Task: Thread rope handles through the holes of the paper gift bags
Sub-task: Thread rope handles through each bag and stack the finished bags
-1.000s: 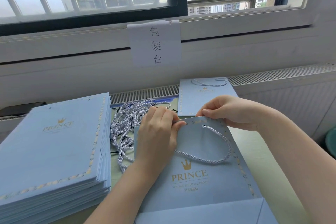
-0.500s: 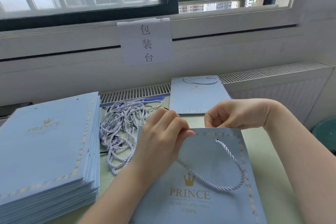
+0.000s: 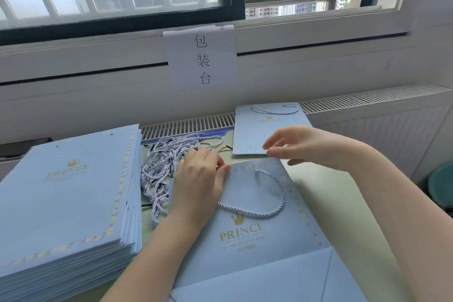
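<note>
My left hand [image 3: 198, 179] pinches the top edge of the flat blue gift bag [image 3: 257, 216] on the table [image 3: 326, 191], its rope handle [image 3: 267, 198] looped across the front. My right hand [image 3: 301, 146] hovers just above, fingers loosely spread, holding nothing. Loose ropes [image 3: 166, 162] lie beside a stack of bags [image 3: 66, 193].

Two bare forearms extend into view from the lower edge, the left hand [image 3: 198, 179] and right hand [image 3: 301, 147] uncovered; no sleeve reaches the visible arm, no glove, ring, watch or bracelet shows, and the fingernails are short and unpainted
</note>
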